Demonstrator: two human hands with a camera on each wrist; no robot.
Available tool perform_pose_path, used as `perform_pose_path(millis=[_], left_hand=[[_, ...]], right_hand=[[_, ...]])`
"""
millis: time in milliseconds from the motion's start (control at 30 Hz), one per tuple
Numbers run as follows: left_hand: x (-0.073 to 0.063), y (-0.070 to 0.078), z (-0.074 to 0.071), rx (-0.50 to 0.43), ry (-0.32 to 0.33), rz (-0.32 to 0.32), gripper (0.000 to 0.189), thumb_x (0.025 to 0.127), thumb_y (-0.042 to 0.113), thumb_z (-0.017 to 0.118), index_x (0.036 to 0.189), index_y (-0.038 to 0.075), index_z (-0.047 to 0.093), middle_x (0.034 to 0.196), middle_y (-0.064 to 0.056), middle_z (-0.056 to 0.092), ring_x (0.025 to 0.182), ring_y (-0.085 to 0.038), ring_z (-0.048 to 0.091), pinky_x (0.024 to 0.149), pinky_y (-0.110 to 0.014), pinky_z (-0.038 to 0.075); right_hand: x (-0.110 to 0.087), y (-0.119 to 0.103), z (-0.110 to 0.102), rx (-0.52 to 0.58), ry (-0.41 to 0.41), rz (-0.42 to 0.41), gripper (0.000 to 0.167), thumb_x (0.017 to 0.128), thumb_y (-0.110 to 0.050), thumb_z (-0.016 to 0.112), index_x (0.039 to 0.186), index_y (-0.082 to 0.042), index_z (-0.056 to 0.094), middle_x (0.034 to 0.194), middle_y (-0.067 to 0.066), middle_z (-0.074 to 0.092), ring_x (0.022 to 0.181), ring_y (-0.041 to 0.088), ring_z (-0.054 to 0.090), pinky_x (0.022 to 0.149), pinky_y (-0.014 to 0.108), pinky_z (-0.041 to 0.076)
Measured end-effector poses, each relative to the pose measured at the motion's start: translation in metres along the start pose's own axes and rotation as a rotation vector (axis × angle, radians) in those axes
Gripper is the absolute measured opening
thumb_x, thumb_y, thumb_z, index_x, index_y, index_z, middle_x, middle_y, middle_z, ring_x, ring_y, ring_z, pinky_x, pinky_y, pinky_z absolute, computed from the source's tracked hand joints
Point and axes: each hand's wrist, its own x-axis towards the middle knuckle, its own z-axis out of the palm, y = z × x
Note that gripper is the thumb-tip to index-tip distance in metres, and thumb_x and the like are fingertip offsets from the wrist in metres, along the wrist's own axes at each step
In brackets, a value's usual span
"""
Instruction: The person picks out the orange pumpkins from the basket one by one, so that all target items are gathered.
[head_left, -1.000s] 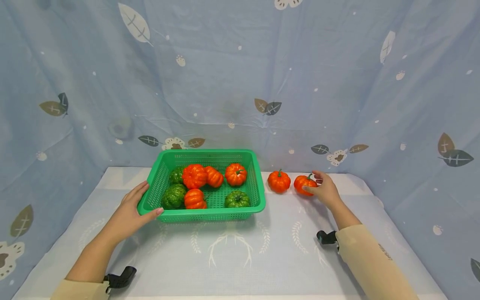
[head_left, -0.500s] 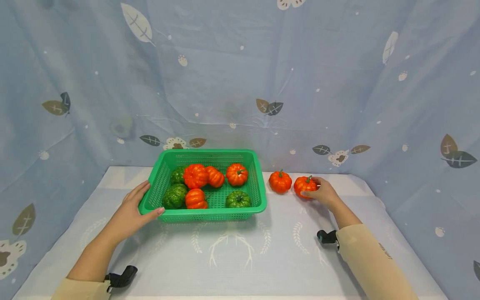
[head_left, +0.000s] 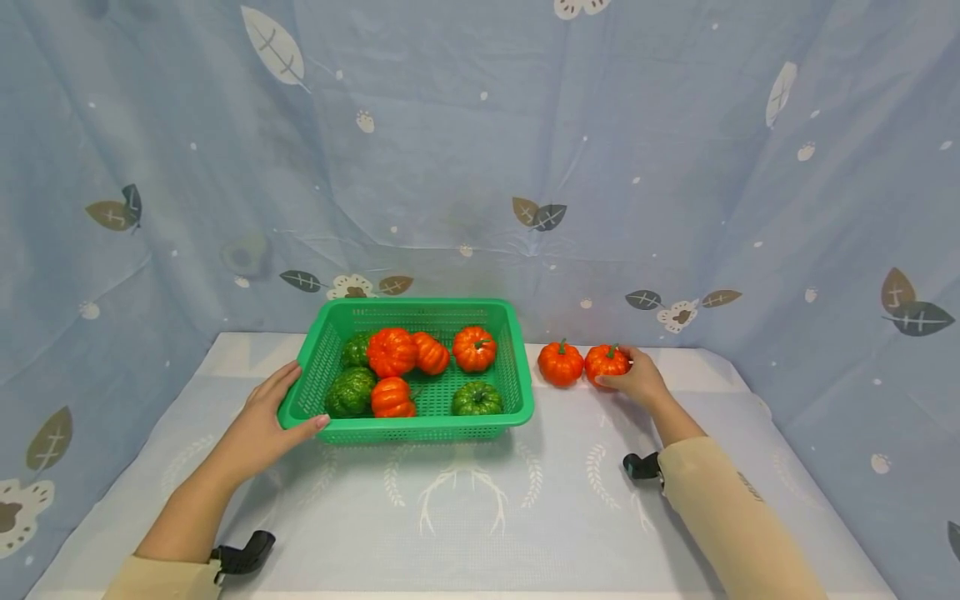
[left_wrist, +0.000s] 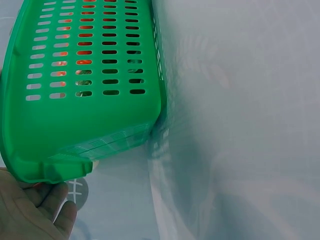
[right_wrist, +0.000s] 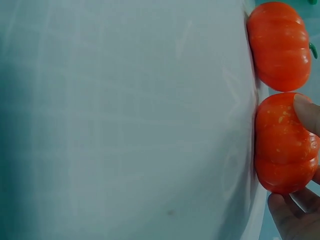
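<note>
My left hand (head_left: 258, 425) holds the near left corner of a green plastic basket (head_left: 423, 427), thumb on the front rim and fingers along the left side. Low in the left wrist view, the fingers (left_wrist: 52, 200) bend under the rim. At the right, my right hand (head_left: 641, 379) grips a small orange-red pumpkin (head_left: 604, 365) between thumb and fingers. Its stem points up in the head view. Just left of it sits a second orange-red pumpkin (head_left: 560, 365); the right wrist view shows the held pumpkin (right_wrist: 282, 145) right beside this other one (right_wrist: 279, 47).
Inside the basket lie several orange-red pumpkins (head_left: 392, 353) and green ones (head_left: 477, 399), most of them toward the left. A pale patterned cloth covers the table (head_left: 465, 533). Blue leaf-print curtain (head_left: 450, 167) closes off the back and both sides.
My right hand has closed its grip on the outer pumpkin and moved it slightly left, nearer to the second one. The left hand and the basket have stayed in place.
</note>
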Motion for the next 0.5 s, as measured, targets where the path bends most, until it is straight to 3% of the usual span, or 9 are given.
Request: perform_pose_path(millis=[500], left_hand=[[-0.0001,0.0015,-0.0001,-0.002,-0.008,-0.01,0.1,0.091,0.047,0.071,0.159,-0.003,0.016,0.164,-0.022,0.013,0.144,-0.054,0.016,0.1,-0.078,0.028]], right_hand=[[0.0003,0.0007,0.0039,0.013,0.016,-0.017,0.091,0.088,-0.022,0.078,0.153,0.011,0.024,0.152,0.035,0.032,0.139,0.049,0.034,0.115,0.057,0.028]])
